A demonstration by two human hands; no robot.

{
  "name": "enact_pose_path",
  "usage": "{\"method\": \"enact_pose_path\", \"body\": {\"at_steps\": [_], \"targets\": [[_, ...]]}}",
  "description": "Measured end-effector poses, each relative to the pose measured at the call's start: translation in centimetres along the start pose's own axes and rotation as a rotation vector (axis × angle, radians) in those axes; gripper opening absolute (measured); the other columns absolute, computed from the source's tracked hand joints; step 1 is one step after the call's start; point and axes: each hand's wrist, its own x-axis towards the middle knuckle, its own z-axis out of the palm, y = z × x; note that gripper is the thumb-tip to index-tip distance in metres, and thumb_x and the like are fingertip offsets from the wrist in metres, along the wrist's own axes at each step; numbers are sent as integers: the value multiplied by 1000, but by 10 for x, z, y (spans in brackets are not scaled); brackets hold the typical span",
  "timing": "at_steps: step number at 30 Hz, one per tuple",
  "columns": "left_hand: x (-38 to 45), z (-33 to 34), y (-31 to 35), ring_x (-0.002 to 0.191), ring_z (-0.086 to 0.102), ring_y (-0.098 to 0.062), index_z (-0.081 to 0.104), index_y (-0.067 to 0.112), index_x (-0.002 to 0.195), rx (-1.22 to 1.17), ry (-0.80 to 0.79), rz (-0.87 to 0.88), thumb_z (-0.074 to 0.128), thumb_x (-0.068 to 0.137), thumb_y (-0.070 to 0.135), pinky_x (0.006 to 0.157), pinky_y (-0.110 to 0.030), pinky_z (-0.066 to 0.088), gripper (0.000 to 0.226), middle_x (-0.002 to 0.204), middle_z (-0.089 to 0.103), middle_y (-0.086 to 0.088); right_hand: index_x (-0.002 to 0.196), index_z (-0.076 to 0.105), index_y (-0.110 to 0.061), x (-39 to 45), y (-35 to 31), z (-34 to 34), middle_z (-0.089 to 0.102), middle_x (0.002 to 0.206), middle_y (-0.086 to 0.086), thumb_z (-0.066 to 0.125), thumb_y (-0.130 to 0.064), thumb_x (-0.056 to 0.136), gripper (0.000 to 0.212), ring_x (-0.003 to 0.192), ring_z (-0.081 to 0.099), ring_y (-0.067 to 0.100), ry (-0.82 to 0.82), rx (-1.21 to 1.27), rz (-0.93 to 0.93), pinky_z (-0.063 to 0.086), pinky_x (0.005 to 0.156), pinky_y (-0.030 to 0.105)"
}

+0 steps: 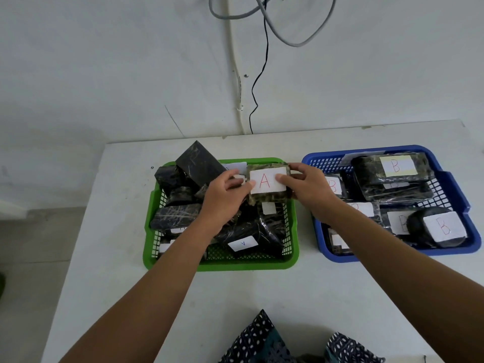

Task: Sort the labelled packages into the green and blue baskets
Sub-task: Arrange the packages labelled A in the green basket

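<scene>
Package labelled A (269,199), gripped by left hand (225,189), right hand (303,184), above green basket (222,263)

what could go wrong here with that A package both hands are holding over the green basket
The green basket is piled high, with a black box already leaning over its far rim, so the A package held by the left hand and right hand may slide off or knock something out.
</scene>
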Motion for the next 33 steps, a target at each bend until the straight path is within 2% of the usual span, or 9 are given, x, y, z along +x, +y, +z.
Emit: {"method": "enact_pose_path", "body": {"at_steps": [3,8,10,12,15,19,28,30,33], "targets": [[21,6,12,97,71,-15,60,26,129,-71,-22,-74,77,86,26,87,-38,60,46,110,71,-3,120,67,-14,3,3,2,77,98,5,72,-24,91,31,86,75,17,-17,-39,-29,62,73,34],[50,3,18,98,69,-19,68,21,117,22,-42,-62,74,87,8,73,-29,62,34,113,68,-9,141,54,-16,14,9,10,63,133,3,57,-39,98,49,120,59,18,314,-250,5,47,103,37],[60,1,18,100,67,-23,68,19,119,88,-33,-79,74,87,8,71,-28,62,34,114,65,-10,145,48,-12,21,9,16,57,141,8,51,-32,101,49,124,56,22,351,-294,61,42,97,30],[68,1,18,99,67,-24,67,19,124,201,-64,-69,75,87,11,79,-36,62,38,116,65,-11,131,59,-8,30,9,21,65,121,11,46,-22,101,36,102,63,23,329,-301,118,44,78,23],[77,4,19,103,66,-21,65,18,129,442,-80,48,74,88,17,95,-36,55,42,121,68,-9,84,63,-4,38,13,26,55,74,5,42,-11,98,26,62,47,18,320,-296,194,35,49,22],[82,10,23,101,63,-20,62,18,133,772,-121,231,67,92,23,86,-21,41,42,123,68,-8,95,70,0,40,22,25,63,77,13,46,-8,96,25,61,47,19,363,-253,224,38,53,28],[65,7,19,87,65,-23,56,15,109,904,-37,328,73,88,36,74,-45,57,34,103,70,-5,105,72,-10,42,23,22,73,92,7,51,-12,98,23,65,62,14,345,-330,184,52,57,25],[57,-1,17,91,66,-21,63,14,111,846,-18,431,70,90,34,78,-42,57,30,106,71,-4,121,67,-10,36,19,23,67,99,-6,52,-15,99,27,66,57,2,337,-357,138,44,47,11],[47,-30,12,111,61,-21,68,15,118,906,108,611,69,90,29,99,-36,48,31,122,68,-5,133,58,-15,27,13,33,57,116,-9,54,-20,98,36,102,62,9,374,-475,-118,47,76,12]]}}
